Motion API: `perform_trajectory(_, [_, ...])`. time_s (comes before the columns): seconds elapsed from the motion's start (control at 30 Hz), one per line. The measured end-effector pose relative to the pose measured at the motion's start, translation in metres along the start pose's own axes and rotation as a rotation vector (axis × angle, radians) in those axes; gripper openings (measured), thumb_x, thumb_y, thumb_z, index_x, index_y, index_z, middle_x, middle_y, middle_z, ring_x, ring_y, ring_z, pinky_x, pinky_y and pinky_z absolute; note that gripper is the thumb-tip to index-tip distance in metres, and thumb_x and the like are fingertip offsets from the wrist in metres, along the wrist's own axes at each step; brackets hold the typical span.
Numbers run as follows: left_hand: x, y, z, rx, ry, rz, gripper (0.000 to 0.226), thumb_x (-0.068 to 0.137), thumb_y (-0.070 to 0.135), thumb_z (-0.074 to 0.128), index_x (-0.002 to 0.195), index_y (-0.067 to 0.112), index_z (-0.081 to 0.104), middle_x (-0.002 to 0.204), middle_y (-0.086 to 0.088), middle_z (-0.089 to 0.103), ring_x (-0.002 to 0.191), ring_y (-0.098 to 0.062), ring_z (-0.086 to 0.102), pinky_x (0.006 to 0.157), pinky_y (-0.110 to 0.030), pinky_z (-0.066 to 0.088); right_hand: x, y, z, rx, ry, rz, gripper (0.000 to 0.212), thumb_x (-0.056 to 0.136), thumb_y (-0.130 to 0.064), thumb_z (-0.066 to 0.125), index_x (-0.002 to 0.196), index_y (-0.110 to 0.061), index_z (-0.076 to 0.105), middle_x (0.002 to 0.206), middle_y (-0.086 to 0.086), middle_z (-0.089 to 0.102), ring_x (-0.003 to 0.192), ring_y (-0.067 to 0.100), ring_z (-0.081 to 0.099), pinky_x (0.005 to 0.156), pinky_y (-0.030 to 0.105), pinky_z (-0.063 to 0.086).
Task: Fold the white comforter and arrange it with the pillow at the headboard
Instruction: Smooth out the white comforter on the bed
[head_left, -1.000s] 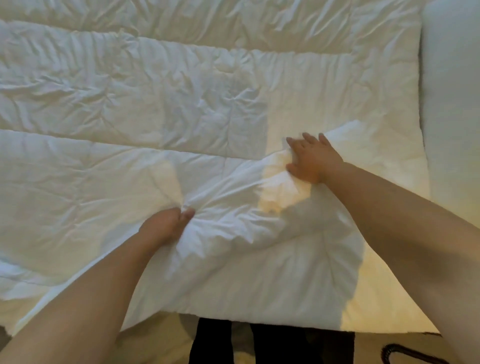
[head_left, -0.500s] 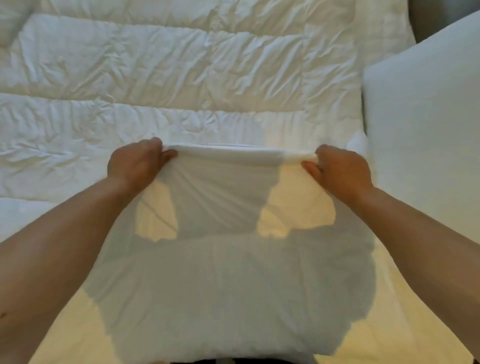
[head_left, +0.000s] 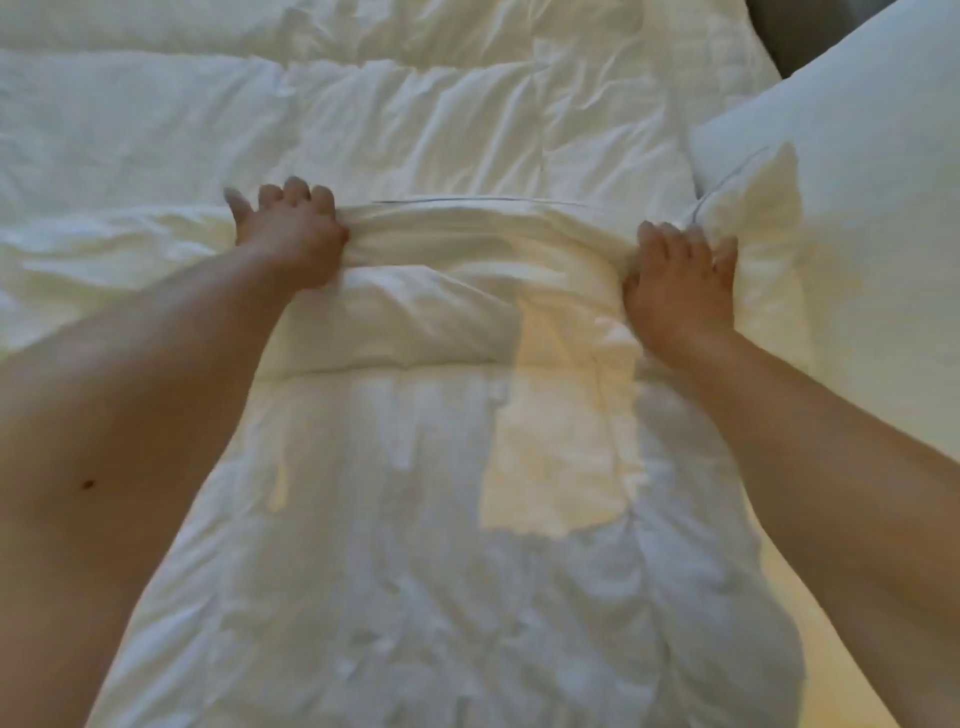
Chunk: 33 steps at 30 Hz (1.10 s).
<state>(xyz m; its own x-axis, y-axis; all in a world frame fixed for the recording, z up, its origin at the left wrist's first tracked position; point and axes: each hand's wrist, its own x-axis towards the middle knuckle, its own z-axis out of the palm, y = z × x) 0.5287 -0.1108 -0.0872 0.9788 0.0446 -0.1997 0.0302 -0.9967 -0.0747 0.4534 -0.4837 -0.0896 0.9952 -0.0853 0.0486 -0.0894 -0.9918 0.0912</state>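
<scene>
Comforter (head_left: 415, 130): white and quilted, spread over the whole bed; its near part is doubled over onto the far part, and the folded edge runs straight across between the two hands.
Fold: a thick bunched roll at mid-frame, with the near layer falling toward the viewer in soft creases and patches of warm light.
Pillow (head_left: 857, 234): white, at the right edge, touching the comforter's right end; its near corner sits just beside the right hand.
Left hand (head_left: 288, 239): grip closed on the folded edge at its left end, fingers curled over the top, thumb out to the left.
Right hand (head_left: 678, 283): grip closed on the edge's right end, fingers hooked over the bunched cloth, against the pillow corner.
Containers: none show.
</scene>
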Motion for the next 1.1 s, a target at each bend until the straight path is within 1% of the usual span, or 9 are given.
perform_trajectory(0.13, [-0.006,0.000,0.059,-0.066,0.148,-0.013,0.040,0.103,0.036,0.031,0.127,0.008,0.049,0.132,-0.022,0.048,0.126,-0.042,0.042,0.112,-0.060,0.018,-0.007,-0.007,0.057,0.006,-0.003,-0.008,0.048,0.100,-0.030,0.034,0.145,-0.013,0.035,0.147,0.010,0.043,0.139,0.032,0.031,0.114,0.060,0.007])
perform_trajectory(0.3, [0.014,-0.008,0.024,-0.182,0.377,-0.047,0.034,0.103,0.026,0.036,0.123,0.000,0.048,0.125,-0.029,0.050,0.117,-0.044,0.048,0.097,-0.053,0.032,0.026,-0.011,0.017,0.098,0.145,0.033,0.027,0.095,-0.019,0.040,0.114,-0.009,0.057,0.110,0.016,0.061,0.105,0.038,0.055,0.092,0.049,0.038])
perform_trajectory(0.4, [0.034,-0.012,-0.006,-0.194,0.497,-0.129,0.037,0.102,0.021,0.031,0.129,-0.002,0.043,0.131,-0.030,0.045,0.121,-0.043,0.043,0.100,-0.053,0.028,0.058,-0.013,-0.015,0.321,0.285,0.036,0.032,0.092,-0.014,0.041,0.119,-0.004,0.056,0.116,0.018,0.061,0.108,0.040,0.053,0.091,0.049,0.040])
perform_trajectory(0.47, [0.045,-0.017,-0.010,-0.193,0.460,-0.221,0.041,0.102,0.023,0.028,0.133,-0.001,0.039,0.137,-0.029,0.039,0.127,-0.042,0.038,0.106,-0.056,0.024,0.075,-0.020,-0.018,0.325,0.330,0.030,0.046,0.095,-0.025,0.041,0.137,-0.005,0.045,0.138,0.017,0.049,0.129,0.039,0.042,0.108,0.049,0.029])
perform_trajectory(0.53, [0.049,-0.020,0.008,-0.198,0.274,-0.276,0.053,0.102,0.038,0.025,0.144,0.005,0.030,0.151,-0.022,0.027,0.141,-0.039,0.024,0.114,-0.062,0.010,0.078,-0.024,0.001,0.155,0.165,0.079,0.065,0.099,-0.044,0.032,0.153,-0.012,0.015,0.160,0.012,0.015,0.147,0.035,0.011,0.116,0.055,0.004])
perform_trajectory(0.6, [0.045,-0.019,0.038,-0.191,0.073,-0.232,0.066,0.101,0.053,0.020,0.154,0.015,0.016,0.163,-0.009,0.012,0.150,-0.033,0.008,0.115,-0.065,-0.002,0.064,-0.024,0.039,0.007,-0.050,0.123,0.071,0.098,-0.055,0.022,0.155,-0.019,0.002,0.163,0.008,-0.006,0.148,0.034,-0.006,0.114,0.061,-0.005])
perform_trajectory(0.87, [0.048,-0.047,0.055,-0.311,0.028,-0.004,0.068,0.101,0.056,0.017,0.155,0.015,0.020,0.164,-0.008,0.016,0.148,-0.034,0.019,0.114,-0.066,0.011,0.060,-0.011,0.066,0.107,-0.327,0.143,0.073,0.096,-0.062,0.015,0.155,-0.024,-0.004,0.163,0.005,-0.009,0.149,0.031,-0.007,0.115,0.061,-0.003])
perform_trajectory(1.03, [-0.011,-0.026,0.046,-0.269,0.139,-0.019,0.063,0.103,0.050,0.020,0.155,0.015,0.021,0.165,-0.009,0.013,0.151,-0.030,0.010,0.118,-0.058,0.006,0.013,-0.038,0.022,0.150,-0.106,-0.007,0.075,0.095,-0.063,0.015,0.155,-0.021,-0.002,0.163,0.008,-0.010,0.149,0.030,-0.011,0.115,0.056,-0.009])
perform_trajectory(1.1, [-0.029,-0.018,0.049,-0.252,0.108,0.010,0.065,0.102,0.052,0.019,0.157,0.017,0.016,0.166,-0.007,0.008,0.152,-0.028,0.005,0.119,-0.056,0.001,-0.012,-0.051,0.022,0.151,-0.145,-0.120,0.075,0.093,-0.065,0.012,0.155,-0.024,0.001,0.163,0.003,-0.008,0.149,0.027,-0.012,0.114,0.054,-0.012])
